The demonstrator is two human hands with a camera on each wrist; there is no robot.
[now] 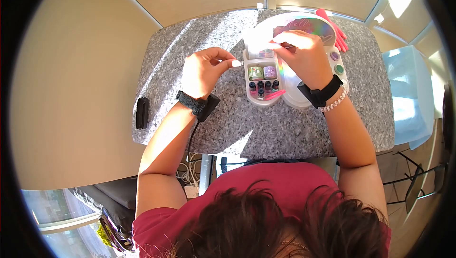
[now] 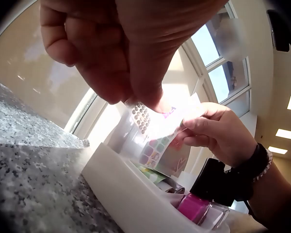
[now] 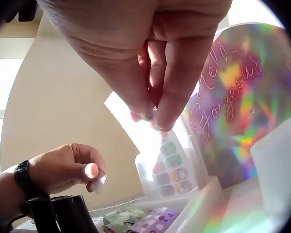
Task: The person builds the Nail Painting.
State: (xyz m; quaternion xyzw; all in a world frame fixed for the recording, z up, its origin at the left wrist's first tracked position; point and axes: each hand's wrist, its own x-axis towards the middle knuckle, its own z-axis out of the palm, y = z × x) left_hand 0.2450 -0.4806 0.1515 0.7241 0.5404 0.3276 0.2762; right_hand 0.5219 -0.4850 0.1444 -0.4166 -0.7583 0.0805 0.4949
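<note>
My left hand (image 1: pixel 202 73) pinches a small clear sheet of round rhinestones (image 2: pixel 141 118) between thumb and forefinger, left of the white organizer (image 1: pixel 266 104). In my right hand (image 1: pixel 304 54), thumb and fingertips grip a sheet of pastel nail stickers (image 3: pixel 170 167) by its upper part. The sticker sheet hangs over the organizer's back compartment, its lower end at the compartment wall. In front of it lie a green patterned packet (image 1: pixel 255 72) and a purple patterned packet (image 1: pixel 270 71). Several nail polish bottles (image 1: pixel 261 86) stand nearer me, beside a pink stick-like tool (image 1: pixel 275 95).
Behind the organizer rises a shiny lid lettered "Hello Gorgeous" (image 3: pixel 233 87). Purple (image 1: pixel 335 56) and green (image 1: pixel 338 69) round pots sit at its right. A pink item with finger-like strips (image 1: pixel 341 44) lies behind. A black case (image 1: pixel 142 113) rests on the speckled tabletop (image 1: pixel 161 72).
</note>
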